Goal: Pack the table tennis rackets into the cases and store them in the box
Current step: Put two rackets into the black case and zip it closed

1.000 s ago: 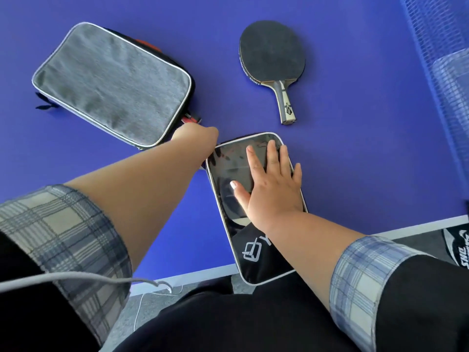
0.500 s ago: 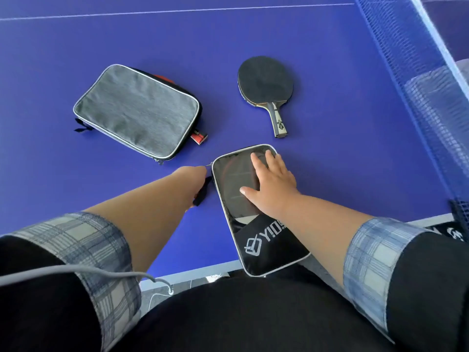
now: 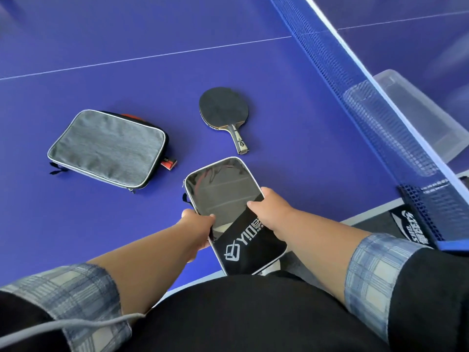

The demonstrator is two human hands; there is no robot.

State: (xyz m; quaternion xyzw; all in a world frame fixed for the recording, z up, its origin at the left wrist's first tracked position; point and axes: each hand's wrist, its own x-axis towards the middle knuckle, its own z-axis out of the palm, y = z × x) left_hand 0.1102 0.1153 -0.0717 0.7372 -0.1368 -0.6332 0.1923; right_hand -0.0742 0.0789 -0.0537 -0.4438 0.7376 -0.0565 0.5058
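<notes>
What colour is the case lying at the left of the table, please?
The case is grey with pale piping, clearest in the head view.

Red racket (image 3: 169, 163) mostly hidden inside grey case (image 3: 106, 147); clear box (image 3: 431, 120) veiled by net (image 3: 350, 80), cropped at right edge.
</notes>
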